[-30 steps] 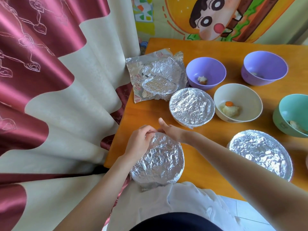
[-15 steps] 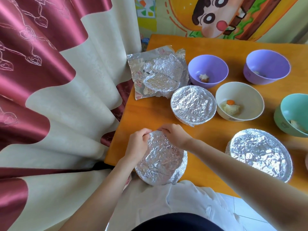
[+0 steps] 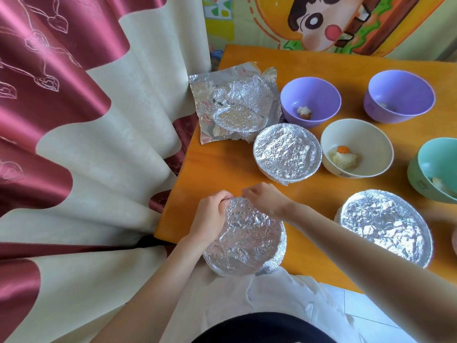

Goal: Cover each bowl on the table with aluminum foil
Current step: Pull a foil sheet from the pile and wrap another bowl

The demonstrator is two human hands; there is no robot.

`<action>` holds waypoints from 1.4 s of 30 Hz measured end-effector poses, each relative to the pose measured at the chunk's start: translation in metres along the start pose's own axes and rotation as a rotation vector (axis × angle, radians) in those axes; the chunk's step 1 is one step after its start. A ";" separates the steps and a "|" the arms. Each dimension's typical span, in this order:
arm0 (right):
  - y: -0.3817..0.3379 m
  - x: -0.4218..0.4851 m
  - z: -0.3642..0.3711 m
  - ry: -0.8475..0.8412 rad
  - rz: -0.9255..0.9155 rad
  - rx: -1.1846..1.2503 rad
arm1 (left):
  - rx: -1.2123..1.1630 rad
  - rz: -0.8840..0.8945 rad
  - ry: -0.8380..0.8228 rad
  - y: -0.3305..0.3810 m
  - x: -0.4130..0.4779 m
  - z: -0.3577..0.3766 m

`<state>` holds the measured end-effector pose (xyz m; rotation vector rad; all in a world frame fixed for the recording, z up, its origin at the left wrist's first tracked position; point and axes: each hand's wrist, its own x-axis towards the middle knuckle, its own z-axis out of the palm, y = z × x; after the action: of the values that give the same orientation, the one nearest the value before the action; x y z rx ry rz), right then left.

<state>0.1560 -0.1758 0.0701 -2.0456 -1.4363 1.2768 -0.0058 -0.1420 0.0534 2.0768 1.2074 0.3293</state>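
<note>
A foil-wrapped bowl (image 3: 244,238) sits tilted at the near edge of the orange table (image 3: 222,169), its foil face turned towards me. My left hand (image 3: 210,216) grips its far left rim with curled fingers. My right hand (image 3: 264,198) pinches the foil at the far rim, close beside the left. Two more foil-covered bowls stand on the table, one in the middle (image 3: 286,153) and a larger one at the near right (image 3: 384,230). Uncovered are two purple bowls (image 3: 310,99) (image 3: 399,96), a cream bowl (image 3: 357,148) and a green bowl (image 3: 437,169), each with a little food.
Loose crumpled foil sheets (image 3: 235,105) lie at the table's far left corner. A cream and maroon curtain (image 3: 86,144) hangs against the table's left edge. A cartoon wall picture (image 3: 333,23) is behind the table. My lap in white cloth (image 3: 272,298) is below the table's near edge.
Both hands have closed in on the far rim of the near bowl, and the right hand's fingers have curled down onto the foil. The bowl has tipped up more towards me.
</note>
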 end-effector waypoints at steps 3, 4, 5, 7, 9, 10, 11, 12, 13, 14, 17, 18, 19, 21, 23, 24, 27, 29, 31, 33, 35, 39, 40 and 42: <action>-0.001 -0.003 -0.004 -0.007 0.015 0.045 | -0.020 0.024 0.025 0.003 -0.001 0.001; -0.001 -0.004 -0.006 -0.010 0.014 0.043 | -0.024 0.025 0.034 0.004 0.000 0.000; -0.002 -0.005 -0.007 -0.019 0.014 0.042 | -0.026 0.026 0.038 0.006 0.001 -0.001; -0.001 -0.005 -0.008 -0.028 0.013 0.034 | -0.036 0.041 0.039 0.010 0.001 -0.002; 0.001 -0.005 -0.009 -0.027 0.045 0.028 | -0.046 0.076 0.043 0.015 -0.002 0.000; 0.002 -0.004 -0.010 -0.027 0.065 0.033 | -0.049 0.094 0.048 0.017 -0.004 0.001; 0.003 -0.003 -0.011 -0.030 0.077 0.049 | -0.051 0.105 0.053 0.019 -0.005 0.002; 0.002 -0.003 -0.013 -0.036 0.077 0.074 | -0.056 0.108 0.058 0.019 -0.005 0.002; 0.003 -0.001 -0.015 -0.039 0.066 0.106 | -0.066 0.109 0.062 0.020 -0.004 0.001; 0.003 0.000 -0.016 -0.039 0.054 0.138 | -0.078 0.110 0.065 0.020 -0.003 -0.001; 0.003 0.001 -0.017 -0.040 0.050 0.169 | -0.089 0.128 0.063 0.021 -0.001 -0.001; 0.003 0.000 -0.016 -0.039 0.057 0.156 | -0.093 0.129 0.057 0.021 -0.002 0.001; 0.004 -0.001 -0.015 -0.036 0.072 0.145 | -0.100 0.129 0.048 0.021 -0.002 0.002; 0.005 -0.002 -0.014 -0.019 0.087 0.131 | -0.108 0.127 0.030 0.021 -0.004 0.004; 0.004 -0.003 -0.015 -0.023 0.084 0.120 | -0.106 0.119 0.031 0.021 -0.003 0.004; 0.004 -0.004 -0.016 -0.038 0.081 0.128 | -0.111 0.118 0.035 0.022 -0.002 0.003; 0.001 -0.004 -0.018 -0.074 0.090 0.140 | -0.125 0.144 0.031 0.026 0.002 -0.003; -0.005 -0.005 -0.018 -0.072 0.116 0.100 | -0.147 0.165 -0.006 0.029 0.002 -0.003; -0.008 -0.005 -0.017 -0.069 0.144 0.045 | -0.178 0.170 -0.052 0.031 -0.003 -0.001; -0.007 -0.007 -0.017 -0.077 0.167 0.021 | -0.186 0.177 -0.065 0.031 -0.003 0.000; -0.003 -0.009 -0.017 -0.097 0.173 0.063 | -0.187 0.169 -0.056 0.030 0.000 -0.003; -0.003 -0.016 -0.019 -0.091 0.191 0.135 | -0.175 0.170 -0.070 0.028 0.004 -0.010; -0.003 -0.017 -0.017 -0.081 0.198 0.123 | -0.171 0.171 -0.084 0.027 0.002 -0.010; -0.002 -0.020 -0.011 -0.070 0.212 0.099 | -0.159 0.173 -0.101 0.024 -0.002 -0.010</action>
<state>0.1620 -0.1901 0.0874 -2.1505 -1.1826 1.4855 0.0036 -0.1470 0.0769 2.0376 0.9151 0.3825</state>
